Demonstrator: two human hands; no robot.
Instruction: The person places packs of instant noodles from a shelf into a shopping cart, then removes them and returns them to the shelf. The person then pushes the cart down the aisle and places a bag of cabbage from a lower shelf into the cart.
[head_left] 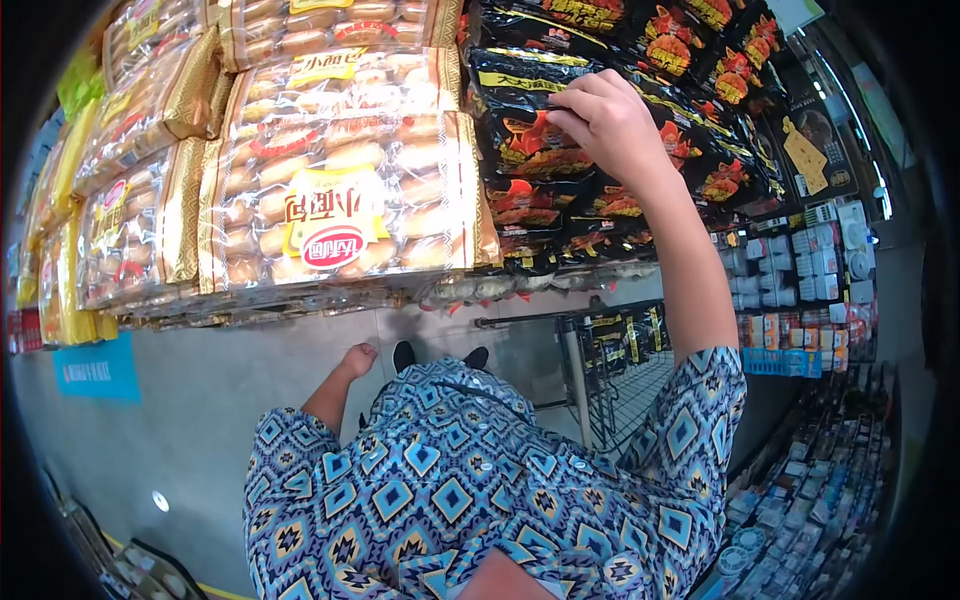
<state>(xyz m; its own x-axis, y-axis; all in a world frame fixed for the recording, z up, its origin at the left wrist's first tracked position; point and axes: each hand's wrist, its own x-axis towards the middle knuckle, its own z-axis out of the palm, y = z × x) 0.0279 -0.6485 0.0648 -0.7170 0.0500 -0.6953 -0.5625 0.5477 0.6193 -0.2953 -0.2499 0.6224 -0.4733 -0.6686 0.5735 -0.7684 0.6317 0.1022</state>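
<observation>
Under the right grip [608, 122] lie black packets [540, 150].

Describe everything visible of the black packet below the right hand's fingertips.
The black packet looks like glossy, crinkled plastic, printed with a red-and-orange food picture. It lies among similar packets, right of a clear bread pack. The right hand's grip overlaps its upper right; whether they touch is unclear.

Blue-and-black diamond-patterned shirt [450, 480] (short-sleeved, at that) and dark shoes [403, 355].
</observation>
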